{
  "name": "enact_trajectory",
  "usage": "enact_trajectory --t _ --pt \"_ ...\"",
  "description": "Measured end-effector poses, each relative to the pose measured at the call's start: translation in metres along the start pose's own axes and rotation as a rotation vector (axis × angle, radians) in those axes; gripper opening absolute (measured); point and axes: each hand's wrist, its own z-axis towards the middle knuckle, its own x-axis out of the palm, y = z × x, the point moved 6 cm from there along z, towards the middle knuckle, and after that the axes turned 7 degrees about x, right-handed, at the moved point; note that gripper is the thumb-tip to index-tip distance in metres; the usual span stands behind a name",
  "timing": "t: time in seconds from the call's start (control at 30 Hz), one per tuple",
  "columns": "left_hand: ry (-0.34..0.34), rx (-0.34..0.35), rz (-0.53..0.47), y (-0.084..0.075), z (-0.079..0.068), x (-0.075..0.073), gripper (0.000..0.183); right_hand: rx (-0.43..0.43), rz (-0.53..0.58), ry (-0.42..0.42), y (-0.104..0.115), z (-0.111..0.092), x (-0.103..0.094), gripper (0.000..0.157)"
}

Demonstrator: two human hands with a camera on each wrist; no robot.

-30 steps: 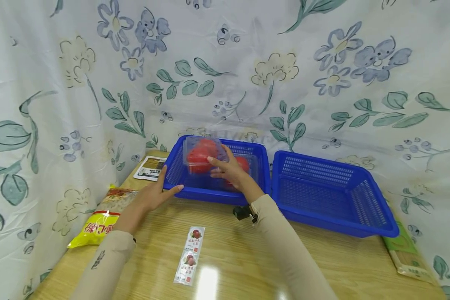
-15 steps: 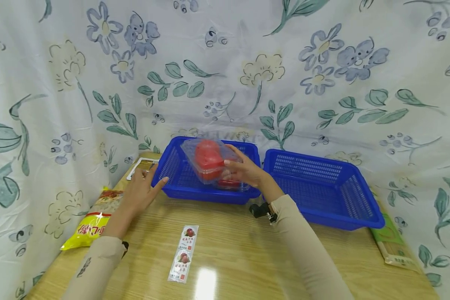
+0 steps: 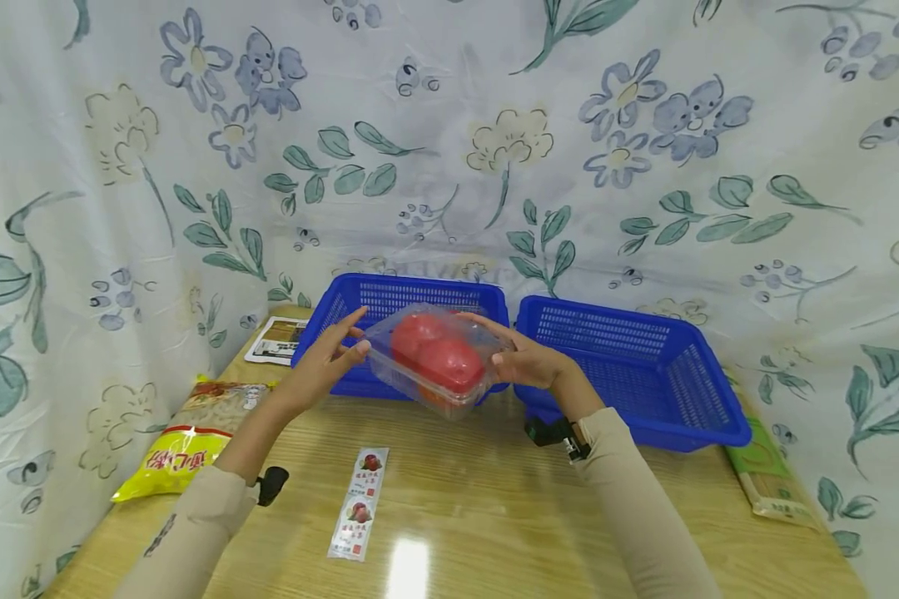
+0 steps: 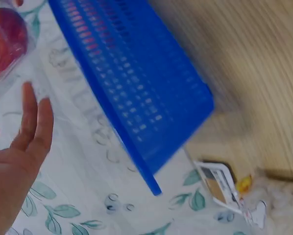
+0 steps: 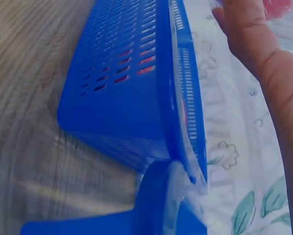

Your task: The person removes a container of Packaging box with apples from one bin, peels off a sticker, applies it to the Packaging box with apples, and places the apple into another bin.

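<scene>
Box: the clear plastic box (image 3: 433, 379), with red fruit (image 3: 451, 362) inside, is held tilted over the near rim of the left basket (image 3: 433, 293)
Right hand: the right hand (image 3: 533, 360) grips the right end of the box, thumb on the near side and fingers behind; fingers clamped on the box
Left hand: the left hand (image 3: 325, 362) is raised at the left end of the box, fingers apart and slightly bent; the left wrist view shows a gap between the fingertips and the box
Left basket contents: something red shows through the slots, too little seen to name
Right basket: the blue right basket (image 3: 607, 333) stands just beside the left one
Strip: a label strip (image 3: 358, 503) with fruit pictures lies on the near part of the table (image 3: 494, 516)
Left side: a yellow bag (image 3: 195, 441) lies near, a white packet (image 3: 277, 339) farther off beside the left basket
Right side: a green packet (image 3: 767, 470) lies by the right basket
Far side: flowered cloth (image 3: 434, 108) hangs behind both baskets
</scene>
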Motion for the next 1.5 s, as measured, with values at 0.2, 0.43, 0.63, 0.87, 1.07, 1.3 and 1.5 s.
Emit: enact_trajectory --t 0.2,0.43,0.63,0.87,1.07,1.3,1.5 --pt "0.148 -0.034 -0.197 -0.014 -0.001 0.025 0.082 -0.015 -0.036 0.079 -0.009 -0.019 0.007 0.086" --pt "0.26 -0.063 -0.286 -0.024 -0.007 0.054 0.093 -0.004 -0.124 0.113 -0.014 -0.029 0.009 0.089" --pt "0.303 -0.103 -0.432 -0.026 -0.021 0.073 0.097 0.032 -0.176 0.129 -0.022 -0.04 0.016 0.09" --pt "0.276 -0.128 -0.533 -0.027 -0.034 0.093 0.106 0.016 -0.199 0.144 -0.024 -0.051 0.03 0.092" --pt "0.181 -0.095 -0.52 -0.026 -0.047 0.104 0.106 0.018 -0.176 0.024 -0.03 -0.067 0.037 0.089" --pt "0.057 -0.101 -0.491 -0.024 -0.062 0.113 0.105 0.05 -0.207 -0.42 -0.045 -0.099 0.053 0.073" --pt "-0.017 -0.142 -0.526 -0.019 -0.072 0.124 0.108 0.052 -0.269 -0.662 -0.06 -0.112 0.071 0.066"
